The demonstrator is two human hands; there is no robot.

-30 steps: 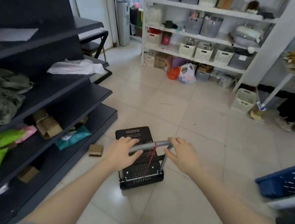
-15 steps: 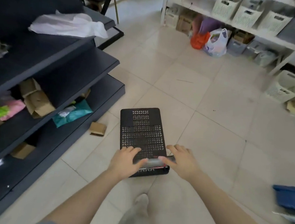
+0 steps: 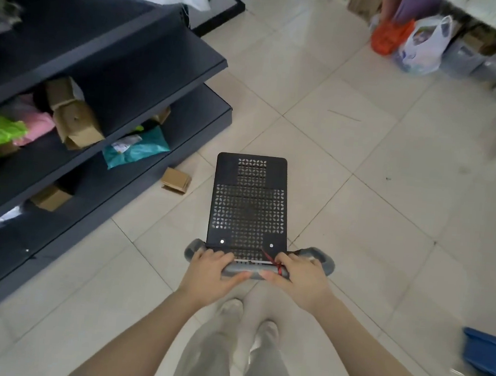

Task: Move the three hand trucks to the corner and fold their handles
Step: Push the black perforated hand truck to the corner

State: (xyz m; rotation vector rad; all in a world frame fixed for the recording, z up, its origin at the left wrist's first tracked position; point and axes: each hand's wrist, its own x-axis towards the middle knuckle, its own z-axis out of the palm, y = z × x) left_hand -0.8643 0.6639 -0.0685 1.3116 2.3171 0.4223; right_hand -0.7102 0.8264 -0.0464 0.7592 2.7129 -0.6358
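- Now your left hand (image 3: 210, 270) and right hand (image 3: 299, 277) are both clenched on the grey handle (image 3: 241, 268) of the hand truck (image 3: 249, 206).
- It stands on the tiled floor (image 3: 358, 215) at frame centre, beside the dark shelving (image 3: 149, 68).
- Judge it rigid, light and free-rolling; hold the padded bar, which looks grippy, not the perforated deck.

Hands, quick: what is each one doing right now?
Left hand: closed on the grey handle of the hand truck.
Right hand: closed on the same handle.
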